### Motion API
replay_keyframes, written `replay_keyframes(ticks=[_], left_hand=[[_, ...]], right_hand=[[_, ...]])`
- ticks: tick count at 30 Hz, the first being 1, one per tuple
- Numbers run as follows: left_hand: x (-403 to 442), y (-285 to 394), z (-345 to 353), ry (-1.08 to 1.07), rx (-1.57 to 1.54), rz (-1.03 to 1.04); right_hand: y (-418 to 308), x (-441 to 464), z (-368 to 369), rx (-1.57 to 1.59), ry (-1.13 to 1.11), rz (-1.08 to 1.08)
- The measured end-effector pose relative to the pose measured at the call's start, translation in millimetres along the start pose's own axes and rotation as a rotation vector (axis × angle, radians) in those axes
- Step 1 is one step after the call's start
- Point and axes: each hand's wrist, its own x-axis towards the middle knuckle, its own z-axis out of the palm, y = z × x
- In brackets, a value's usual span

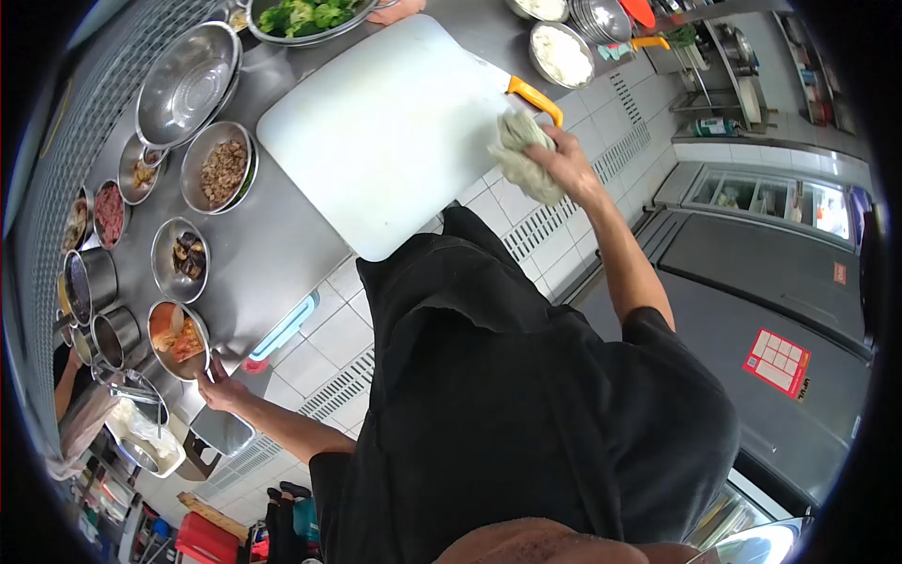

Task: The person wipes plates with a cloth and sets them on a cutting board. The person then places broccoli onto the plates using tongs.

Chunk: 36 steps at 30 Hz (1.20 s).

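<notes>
My right hand [569, 167] is closed on a crumpled pale cloth [526, 160], held up beside the right end of a large white cutting board [385, 122]. Just behind the cloth, a knife with a yellow handle [536, 98] rests at the board's right edge. On the left, my left hand [222, 389] grips the rim of a metal bowl [193, 368] with orange-red food [184, 340] inside. Another bowl [167, 274], with dark pieces in it, sits just beyond that one.
More metal bowls stand along the left of the steel counter [272, 235], holding brown crumbly food [224, 171] and red minced meat [109, 214]. Broccoli [305, 15] fills a bowl behind the board. Bowls of white food [561, 54] stand back right. Steel refrigerators [742, 282] line the right side.
</notes>
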Motion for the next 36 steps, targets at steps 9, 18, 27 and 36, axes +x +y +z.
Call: replay_keyframes(ticks=[9,18,27,36], left_hand=[[-294,4,187,-0.620,0.692,0.660],[-366,-42,344,-0.673,1.100,1.183],[-412,-46,458,-0.888,1.142,0.936],[-562,-68,342,-1.140,0.290,0.326]], right_hand=[[44,70,-55,-1.100,0.521,-0.208],[112,125,-119,-0.908,0.319,-0.387],[224,-43,-188,-0.439,0.132,0.071],[246,-120,-220,0.066,0.339,0.006]])
